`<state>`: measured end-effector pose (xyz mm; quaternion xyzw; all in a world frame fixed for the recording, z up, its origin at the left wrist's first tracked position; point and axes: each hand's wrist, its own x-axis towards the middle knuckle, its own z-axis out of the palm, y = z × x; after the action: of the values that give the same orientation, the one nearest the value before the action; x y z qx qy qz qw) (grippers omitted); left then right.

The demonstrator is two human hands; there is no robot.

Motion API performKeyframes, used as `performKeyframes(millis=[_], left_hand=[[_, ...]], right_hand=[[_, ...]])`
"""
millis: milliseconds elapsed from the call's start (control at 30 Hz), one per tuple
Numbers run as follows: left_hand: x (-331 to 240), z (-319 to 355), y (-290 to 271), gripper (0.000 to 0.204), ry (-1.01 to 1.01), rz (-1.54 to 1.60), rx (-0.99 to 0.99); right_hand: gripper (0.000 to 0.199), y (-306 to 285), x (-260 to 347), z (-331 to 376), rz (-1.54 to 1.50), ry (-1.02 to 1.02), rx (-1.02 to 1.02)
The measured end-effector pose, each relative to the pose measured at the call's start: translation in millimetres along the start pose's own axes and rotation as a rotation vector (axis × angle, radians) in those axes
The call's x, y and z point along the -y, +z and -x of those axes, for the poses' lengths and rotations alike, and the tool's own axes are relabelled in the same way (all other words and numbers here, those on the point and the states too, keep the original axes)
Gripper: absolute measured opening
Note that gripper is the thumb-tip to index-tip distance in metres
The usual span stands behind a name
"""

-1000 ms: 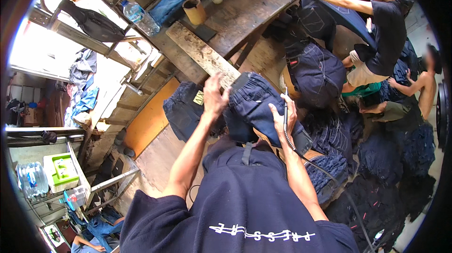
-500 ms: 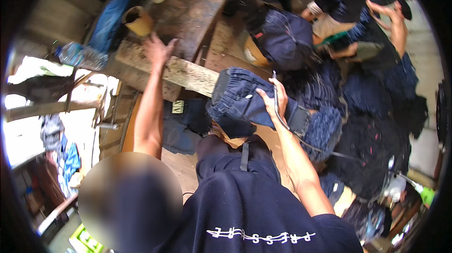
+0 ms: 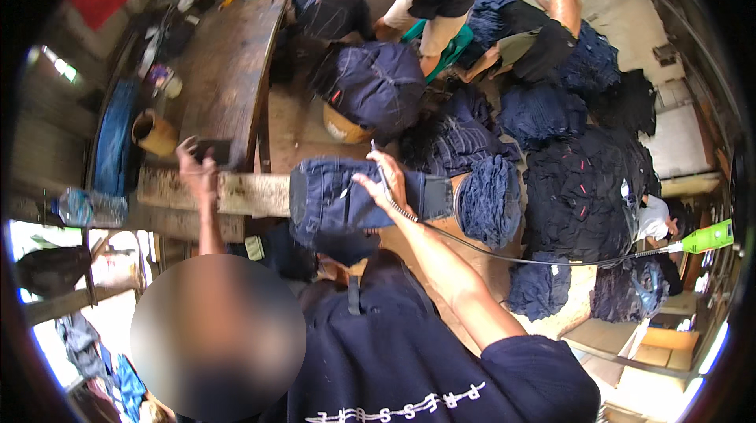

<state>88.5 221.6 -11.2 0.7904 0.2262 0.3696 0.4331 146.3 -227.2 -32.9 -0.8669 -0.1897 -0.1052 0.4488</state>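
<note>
My left hand (image 3: 198,174) is over the wooden board, beside the table edge. Its thumb and fingers are at a dark, flat block-like piece (image 3: 217,150), seemingly gripping it; the exact kind is unclear. My right hand (image 3: 387,190) is closed around a slim metal rotary handpiece (image 3: 374,145), its tip pointing away from me. A flexible shaft (image 3: 488,243) trails from it to the right. Under this hand lies a pair of dark blue jeans (image 3: 327,196), drawn over the end of the pale board (image 3: 256,194), elastic-looking waistband toward the left.
A brown cup (image 3: 155,133) stands on the wooden table (image 3: 224,53); a clear plastic bottle (image 3: 93,207) lies nearby. Piles of dark clothing (image 3: 579,194) fill the right side. A green motor unit (image 3: 707,237) hangs at far right. Co-workers (image 3: 563,9) are at the back.
The view has swung right, bringing the green motor and more clothing piles in. My left hand, spread on the board before, is now bent around the dark piece. My right hand keeps the handpiece.
</note>
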Motion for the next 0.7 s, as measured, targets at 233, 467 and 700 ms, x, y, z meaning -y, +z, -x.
performKeyframes(millis=[233, 467, 700], left_hand=[[-110, 197, 20, 0.046, -0.450, 0.282, 0.071], [-110, 191, 48, 0.045, -0.371, 0.236, 0.112], [-106, 199, 83, 0.042, -0.361, 0.289, 0.176]], right_hand=[[0.047, -27, 21, 6, -0.155, -0.124, 0.218], [0.050, -8, -3, -26, -0.249, -0.571, 0.476], [0.067, -17, -30, -34, -0.150, -0.686, 0.540]])
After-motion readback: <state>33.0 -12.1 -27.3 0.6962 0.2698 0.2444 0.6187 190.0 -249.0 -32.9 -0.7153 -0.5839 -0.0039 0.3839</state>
